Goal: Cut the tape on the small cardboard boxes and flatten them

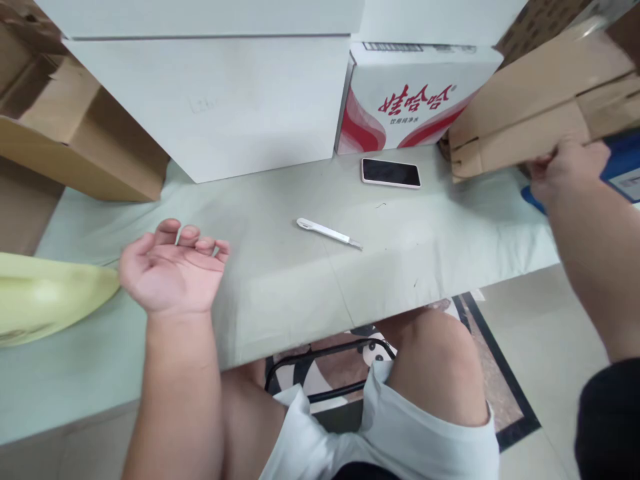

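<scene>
My right hand (570, 167) grips the lower edge of a flattened brown cardboard box (530, 130) at the right of the table. The cardboard leans up at a tilt, and part of my fingers is hidden behind it. Palm up, with fingers loosely curled and nothing in them, my left hand (175, 270) is over the left part of the table, beside a pale yellow curved object (50, 293). Between my hands, a white craft knife (325, 231) lies on the cloth with its blade pointing right. Behind it rests a phone (390, 173) with a dark screen.
White boxes (250, 107) and a red-and-white carton (410, 100) stand along the back of the cloth-covered table (280, 293). An open cardboard box (115, 147) is at the back left. Something blue (625, 163) shows behind my right hand.
</scene>
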The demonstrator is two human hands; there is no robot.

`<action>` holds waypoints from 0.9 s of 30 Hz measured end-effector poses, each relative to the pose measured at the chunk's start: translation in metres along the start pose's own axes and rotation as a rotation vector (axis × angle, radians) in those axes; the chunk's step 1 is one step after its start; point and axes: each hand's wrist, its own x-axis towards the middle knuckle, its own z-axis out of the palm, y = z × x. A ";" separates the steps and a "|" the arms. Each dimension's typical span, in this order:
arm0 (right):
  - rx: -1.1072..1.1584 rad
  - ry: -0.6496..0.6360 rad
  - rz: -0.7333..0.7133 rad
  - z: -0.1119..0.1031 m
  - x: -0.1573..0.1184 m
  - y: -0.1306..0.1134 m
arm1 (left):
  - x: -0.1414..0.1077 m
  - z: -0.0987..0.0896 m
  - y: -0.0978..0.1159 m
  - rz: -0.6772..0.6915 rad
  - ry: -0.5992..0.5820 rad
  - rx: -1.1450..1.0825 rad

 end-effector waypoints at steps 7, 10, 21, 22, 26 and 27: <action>-0.036 -0.317 0.306 0.007 -0.019 -0.015 | 0.002 -0.003 0.005 0.005 0.020 0.022; -0.134 -0.366 0.282 0.006 -0.034 0.002 | 0.003 -0.004 0.008 -0.003 0.021 0.007; -0.418 -0.921 -0.543 0.072 -0.161 -0.063 | 0.003 -0.025 0.015 -0.018 -0.119 -0.169; -0.414 -0.980 -0.649 0.086 -0.182 -0.076 | 0.003 -0.027 0.016 -0.021 -0.133 -0.174; -0.454 -1.137 -1.236 0.145 -0.270 -0.126 | 0.004 -0.031 0.024 -0.046 -0.171 -0.226; -0.435 -1.154 -1.313 0.161 -0.290 -0.140 | 0.004 -0.032 0.027 -0.038 -0.179 -0.233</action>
